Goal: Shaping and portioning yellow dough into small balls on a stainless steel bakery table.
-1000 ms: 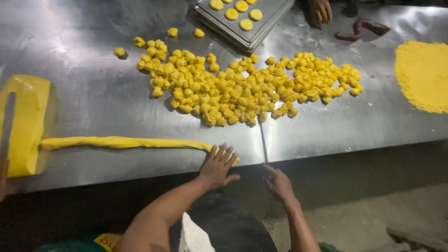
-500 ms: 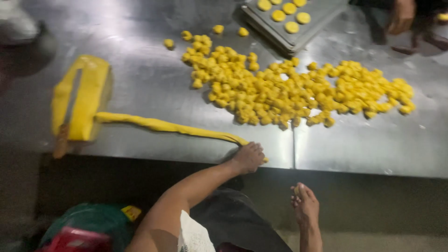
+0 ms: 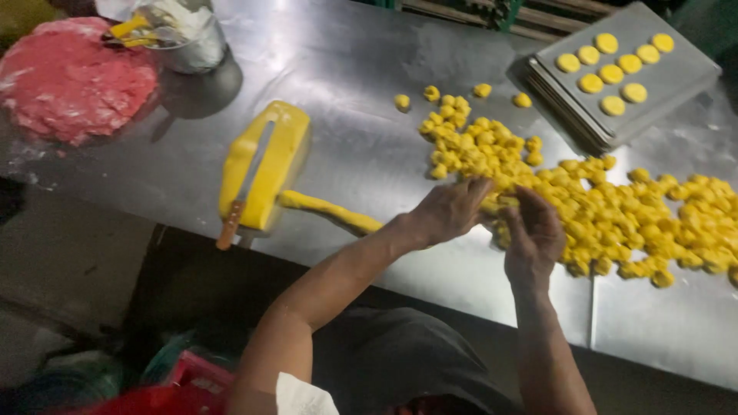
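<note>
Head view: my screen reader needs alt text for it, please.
Left hand and right hand meet at a heap of small yellow dough pieces on a steel table. A yellow dough block with a knife lies left, a tray of discs behind.

- The table is sheet metal, smooth, with a dull shine and some smears.
- The dough pieces look soft and matt, yellow.
- The dough block is smooth, a little glossy.
- The knife has a metal blade and a handle that looks like wood.
- The baking tray is grey matt metal.
- The red mass looks rough and crumbly.
</note>
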